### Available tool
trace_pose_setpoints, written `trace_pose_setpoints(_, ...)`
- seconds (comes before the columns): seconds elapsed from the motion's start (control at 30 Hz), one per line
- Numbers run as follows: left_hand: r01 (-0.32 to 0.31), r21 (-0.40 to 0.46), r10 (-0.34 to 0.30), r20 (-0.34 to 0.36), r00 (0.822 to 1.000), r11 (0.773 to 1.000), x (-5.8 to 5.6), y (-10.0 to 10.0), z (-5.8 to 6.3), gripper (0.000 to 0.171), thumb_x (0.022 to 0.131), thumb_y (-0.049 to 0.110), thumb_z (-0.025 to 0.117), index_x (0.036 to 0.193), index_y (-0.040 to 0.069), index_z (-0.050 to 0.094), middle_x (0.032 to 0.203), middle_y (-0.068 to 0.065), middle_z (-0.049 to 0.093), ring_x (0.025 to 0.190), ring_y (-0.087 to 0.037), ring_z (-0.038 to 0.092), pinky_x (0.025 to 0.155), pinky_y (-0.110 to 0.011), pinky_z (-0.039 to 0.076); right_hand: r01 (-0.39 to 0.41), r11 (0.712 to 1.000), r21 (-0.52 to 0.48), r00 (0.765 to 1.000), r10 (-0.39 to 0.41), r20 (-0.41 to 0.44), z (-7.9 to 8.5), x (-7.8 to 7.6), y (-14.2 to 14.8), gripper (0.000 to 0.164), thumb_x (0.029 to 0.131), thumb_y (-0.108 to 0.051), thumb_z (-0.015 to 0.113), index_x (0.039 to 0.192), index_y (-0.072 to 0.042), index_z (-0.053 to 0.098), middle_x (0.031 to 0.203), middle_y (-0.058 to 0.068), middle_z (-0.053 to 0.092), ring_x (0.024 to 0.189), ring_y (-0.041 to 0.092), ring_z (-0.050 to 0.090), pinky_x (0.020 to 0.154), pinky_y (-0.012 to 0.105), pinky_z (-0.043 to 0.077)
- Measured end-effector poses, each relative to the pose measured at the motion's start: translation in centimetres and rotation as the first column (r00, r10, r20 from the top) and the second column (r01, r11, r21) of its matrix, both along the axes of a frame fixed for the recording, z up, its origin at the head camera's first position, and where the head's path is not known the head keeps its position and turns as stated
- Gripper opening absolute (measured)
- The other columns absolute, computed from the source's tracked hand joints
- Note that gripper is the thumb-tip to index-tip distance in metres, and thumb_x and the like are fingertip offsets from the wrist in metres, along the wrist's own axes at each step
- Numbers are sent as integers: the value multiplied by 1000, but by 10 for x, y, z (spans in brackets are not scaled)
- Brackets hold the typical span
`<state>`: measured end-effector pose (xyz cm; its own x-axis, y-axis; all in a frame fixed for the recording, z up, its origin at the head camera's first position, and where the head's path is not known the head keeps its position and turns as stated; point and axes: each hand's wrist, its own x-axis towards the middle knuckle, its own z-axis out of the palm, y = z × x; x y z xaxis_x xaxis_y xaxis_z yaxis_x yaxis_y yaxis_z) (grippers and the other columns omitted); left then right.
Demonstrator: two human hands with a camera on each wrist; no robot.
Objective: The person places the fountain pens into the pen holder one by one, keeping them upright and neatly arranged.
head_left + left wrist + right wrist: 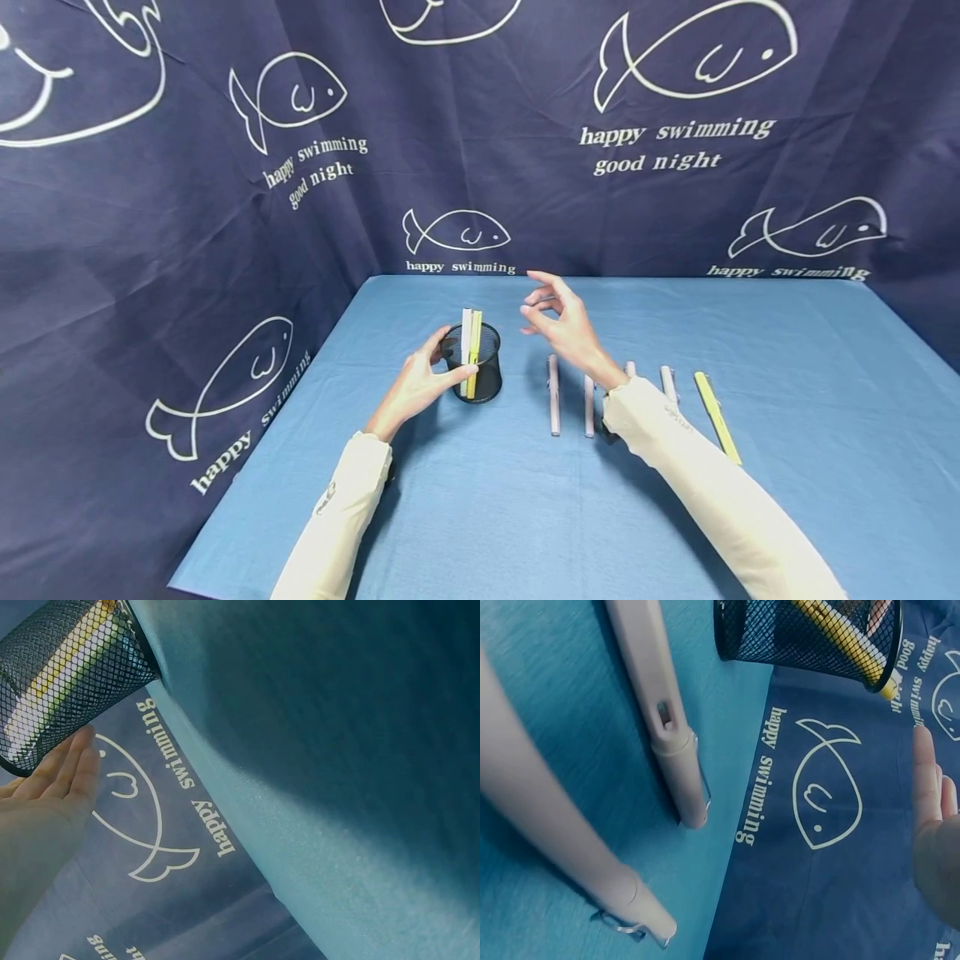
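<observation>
My left hand [414, 385] holds a black mesh pen cup [491, 379], thumb at its front and fingers round its left side. In the left wrist view those fingers lie along the mesh of the cup [90, 694]. A white pen [466, 333] and a yellow pen [476, 337] stand inside it. To the right of the cup, my right hand [566, 327] hovers above the table, fingers loosely bent with nothing between them. Below that hand lie two pale pinkish pens [553, 396] [588, 408].
Farther right, two more pale pens [630, 367] [668, 383] lie partly hidden by the right sleeve [697, 467]. Beyond them rests a yellow pen [717, 417]. A blue cloth [480, 517] covers the table, and dark blue curtains [540, 192] with white fish hang behind and at left.
</observation>
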<state>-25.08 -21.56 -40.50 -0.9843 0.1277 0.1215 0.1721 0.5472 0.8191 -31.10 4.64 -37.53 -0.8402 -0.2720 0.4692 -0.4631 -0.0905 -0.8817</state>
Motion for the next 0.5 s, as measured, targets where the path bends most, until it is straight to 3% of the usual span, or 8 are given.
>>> trace_pose_setpoints(0.17,-2,-3,2,-6,1000,1000,0,0,1,92,89,46,80,162,12,35,149,-15,54,133,-35,55,107,-56,43,3,1000,9,1000,-3,2,-1,0,6,55,99,6,64,151,0,46,113,24,54,98,40,60,75,40,61)
trace_pose_setpoints(0.33,-6,-13,6,-8,1000,1000,1,0,2,91,89,46,80,161,13,36,148,-14,56,132,-34,56,106,-55,43,7,1000,13,1000,-7,10,-2,1,12,55,99,6,64,151,-1,46,113,25,53,94,24,62,75,39,61)
trace_pose_setpoints(0.5,-3,-11,3,-10,1000,1000,2,0,3,92,89,46,80,162,12,35,147,-14,56,132,-34,56,106,-55,43,17,1000,17,999,-17,27,-2,2,18,55,100,6,63,152,0,45,114,26,52,95,24,62,75,38,61)
